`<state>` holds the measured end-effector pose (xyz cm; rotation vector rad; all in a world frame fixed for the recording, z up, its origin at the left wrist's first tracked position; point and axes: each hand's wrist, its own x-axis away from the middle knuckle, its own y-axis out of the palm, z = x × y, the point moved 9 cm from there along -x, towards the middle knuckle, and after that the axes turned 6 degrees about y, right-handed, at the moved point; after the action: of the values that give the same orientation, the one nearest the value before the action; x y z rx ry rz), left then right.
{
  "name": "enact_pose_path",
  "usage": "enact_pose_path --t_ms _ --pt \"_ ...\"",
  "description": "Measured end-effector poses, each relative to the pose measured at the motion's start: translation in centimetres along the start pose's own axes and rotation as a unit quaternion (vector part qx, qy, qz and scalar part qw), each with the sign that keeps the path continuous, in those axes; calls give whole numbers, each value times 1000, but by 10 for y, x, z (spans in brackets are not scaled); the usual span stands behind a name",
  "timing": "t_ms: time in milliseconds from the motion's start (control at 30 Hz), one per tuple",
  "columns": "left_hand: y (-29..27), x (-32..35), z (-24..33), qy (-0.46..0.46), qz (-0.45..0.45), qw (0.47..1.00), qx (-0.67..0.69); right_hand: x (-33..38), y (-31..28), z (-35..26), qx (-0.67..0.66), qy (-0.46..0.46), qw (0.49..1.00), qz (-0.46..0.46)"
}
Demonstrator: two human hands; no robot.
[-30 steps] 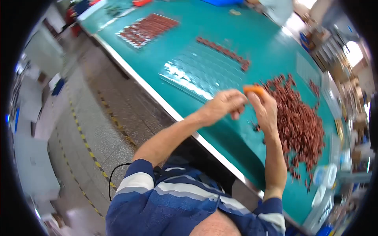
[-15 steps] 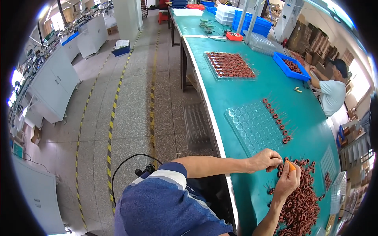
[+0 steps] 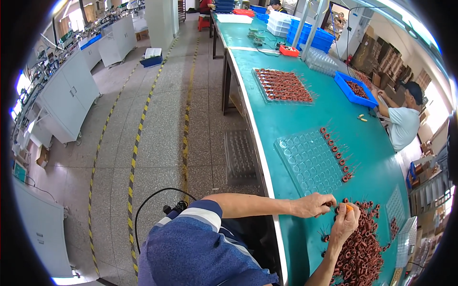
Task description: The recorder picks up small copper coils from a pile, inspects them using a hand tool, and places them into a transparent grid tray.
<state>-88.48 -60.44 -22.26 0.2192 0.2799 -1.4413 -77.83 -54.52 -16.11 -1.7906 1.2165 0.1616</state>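
Over the near part of the green table, my left hand (image 3: pixel 314 206) pinches what looks like a dark red wire-wound ring coil. Close beside it, my right hand (image 3: pixel 345 226) is closed round a small orange object (image 3: pixel 349 208), its kind mostly hidden by the fingers. Under and beyond the right hand spreads a heap of red ring coils (image 3: pixel 360 255) with thin wire leads. Just past my left hand lies a clear plastic tray (image 3: pixel 305 159) with round pockets; one row of coils (image 3: pixel 335 149) fills its right side.
A filled coil tray (image 3: pixel 284 86) lies farther up the green table (image 3: pixel 267 117). Near a seated co-worker (image 3: pixel 404 117) at the right edge stands a blue bin (image 3: pixel 355 90) of coils. Clear trays (image 3: pixel 408 238) stack at the right. A striped floor aisle (image 3: pixel 157 143) runs left.
Both hands have shifted slightly left and down in the picture, staying close together. The whole view has also moved a little. The orange object shows less between my right fingers.
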Motion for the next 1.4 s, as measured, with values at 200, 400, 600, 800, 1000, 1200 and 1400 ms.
enact_pose_path --t_ms 200,400,600,800,1000,1200,1400 --pt "-58 -45 -18 44 67 995 63 -50 26 -52 -9 -177 983 42" --pt "-41 -80 -32 62 28 989 133 -77 66 84 -414 229 870 -143" --pt "-39 -89 -41 21 36 990 134 -75 81 108 -504 272 808 -137" --pt "-39 -85 -42 17 55 990 128 -72 77 109 -482 279 820 -132" --pt "-48 -87 -36 34 82 988 126 -64 75 112 -380 237 869 -209" --pt "-39 -91 -31 24 72 995 60 -72 72 98 -334 154 922 -123" --pt "-36 -96 -26 37 87 996 -1 -75 48 90 -256 117 959 -31"
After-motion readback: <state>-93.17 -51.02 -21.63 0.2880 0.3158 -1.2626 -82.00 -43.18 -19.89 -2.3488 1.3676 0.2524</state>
